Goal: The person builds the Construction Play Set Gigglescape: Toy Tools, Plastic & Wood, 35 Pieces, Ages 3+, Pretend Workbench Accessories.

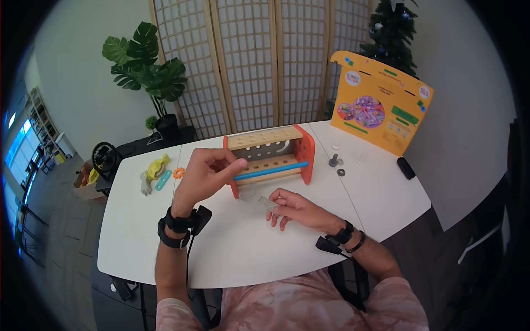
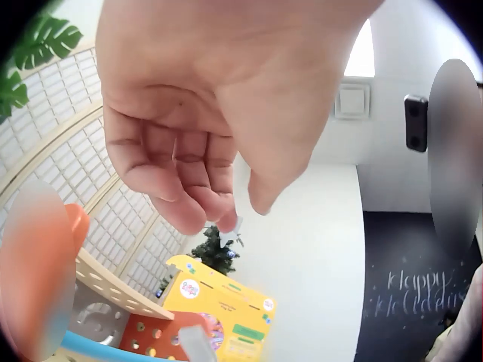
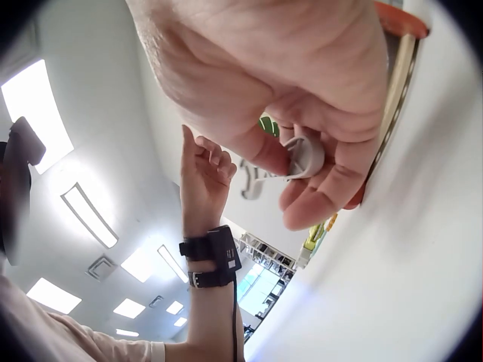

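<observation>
The pale wrench-like plastic piece (image 1: 268,203) is pinched in the right hand (image 1: 295,208), at six o'clock from the wooden toy workbench (image 1: 274,159). At ten o'clock, the left hand (image 1: 203,177) hangs loosely curled, apparently holding nothing. Probably the piece is being readied; fitting it would call for orienting it first. A grey toy bolt (image 1: 333,160) lies at two o'clock.

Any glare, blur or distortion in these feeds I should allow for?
Head view: dark corners, scene edges bowed, and the pale piece in the right hand hard to pick out against the white table. Left wrist view: the orange patch at the left edge smeared. Right wrist view: ceiling lights blown out white, a soft shadow on the table.
</observation>
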Action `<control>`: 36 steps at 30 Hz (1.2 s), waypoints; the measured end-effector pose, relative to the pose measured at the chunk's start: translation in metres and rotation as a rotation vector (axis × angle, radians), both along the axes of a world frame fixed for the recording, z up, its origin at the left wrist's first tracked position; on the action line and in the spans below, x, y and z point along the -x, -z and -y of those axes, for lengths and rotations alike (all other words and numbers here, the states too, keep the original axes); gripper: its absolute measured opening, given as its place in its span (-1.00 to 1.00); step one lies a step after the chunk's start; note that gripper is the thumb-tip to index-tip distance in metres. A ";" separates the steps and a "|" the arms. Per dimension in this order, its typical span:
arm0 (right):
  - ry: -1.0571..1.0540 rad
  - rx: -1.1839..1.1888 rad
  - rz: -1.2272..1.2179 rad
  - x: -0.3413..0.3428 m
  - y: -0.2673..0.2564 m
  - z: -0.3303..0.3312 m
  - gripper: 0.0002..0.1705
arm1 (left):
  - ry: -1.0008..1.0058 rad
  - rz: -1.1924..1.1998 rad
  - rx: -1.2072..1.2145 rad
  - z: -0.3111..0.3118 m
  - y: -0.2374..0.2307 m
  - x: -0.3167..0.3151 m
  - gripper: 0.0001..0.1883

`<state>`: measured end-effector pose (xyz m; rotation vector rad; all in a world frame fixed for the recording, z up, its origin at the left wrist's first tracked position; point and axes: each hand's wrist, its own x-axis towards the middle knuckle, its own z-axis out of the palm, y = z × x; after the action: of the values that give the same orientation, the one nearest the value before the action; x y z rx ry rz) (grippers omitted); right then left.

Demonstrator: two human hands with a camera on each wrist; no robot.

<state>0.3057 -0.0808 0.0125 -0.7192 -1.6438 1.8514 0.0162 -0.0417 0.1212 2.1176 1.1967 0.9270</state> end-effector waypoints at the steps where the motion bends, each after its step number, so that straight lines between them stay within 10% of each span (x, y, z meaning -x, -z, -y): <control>1: 0.004 0.003 -0.002 -0.001 -0.004 0.001 -0.76 | 0.118 0.138 0.036 -0.004 0.004 0.005 -0.72; 6: -0.059 0.055 -0.271 0.004 -0.026 0.005 -0.64 | 0.486 0.178 0.108 0.005 -0.004 0.000 -0.39; 16: 0.007 -0.040 -0.165 0.014 -0.043 0.016 -0.61 | 0.608 0.140 0.046 0.006 0.009 -0.009 -0.65; 23: 0.245 -0.351 0.193 -0.032 -0.049 -0.001 -0.77 | 0.502 0.313 0.225 0.002 0.014 -0.001 -0.62; 27: 0.589 -0.882 1.196 -0.079 -0.032 -0.027 -0.83 | 0.461 0.232 0.202 0.003 0.008 -0.002 -0.64; 36: 0.758 -0.891 1.445 -0.154 0.060 -0.070 -0.87 | 0.456 0.199 0.193 0.003 0.010 -0.007 -0.59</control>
<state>0.4596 -0.0106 -0.0473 -2.0042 -2.1033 -0.2357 0.0228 -0.0445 0.1117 1.9688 0.6361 0.7559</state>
